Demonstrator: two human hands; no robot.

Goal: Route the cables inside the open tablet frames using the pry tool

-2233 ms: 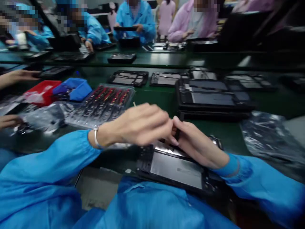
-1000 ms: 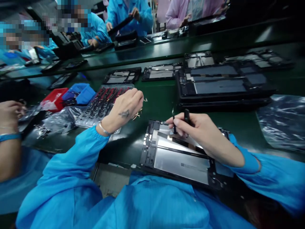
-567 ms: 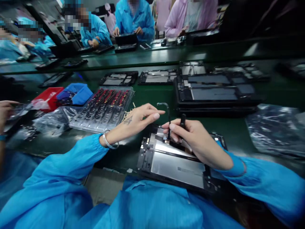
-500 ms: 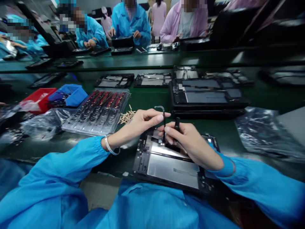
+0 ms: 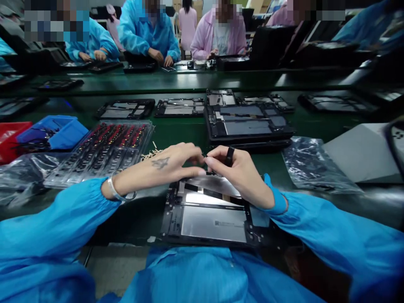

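Observation:
An opened tablet (image 5: 214,223) lies in front of me, its silver inner plates and black frame facing up. A dark flat ribbon cable (image 5: 217,192) runs across its upper part. Over the tablet's far edge, my left hand (image 5: 176,164) has its thumb and index finger apart, and I see nothing between them. My right hand (image 5: 240,172) is closed, fingertips pinched together close to the left fingers. A short black tool (image 5: 230,156) sticks up between its fingers; its lower end is hidden. Whether the pinch also holds something small, I cannot make out.
A clear tray (image 5: 104,147) of small red and black parts sits left, beside blue (image 5: 69,132) and red (image 5: 12,141) bins. Thin wooden sticks (image 5: 151,152) lie near my left hand. Stacked tablets (image 5: 249,122) stand ahead; a plastic bag (image 5: 315,164) lies right. Co-workers sit opposite.
The upright black cable has left my left fingers, and a dark strip now lies flat on the tablet. Both hands have moved to its far edge. The view has turned right.

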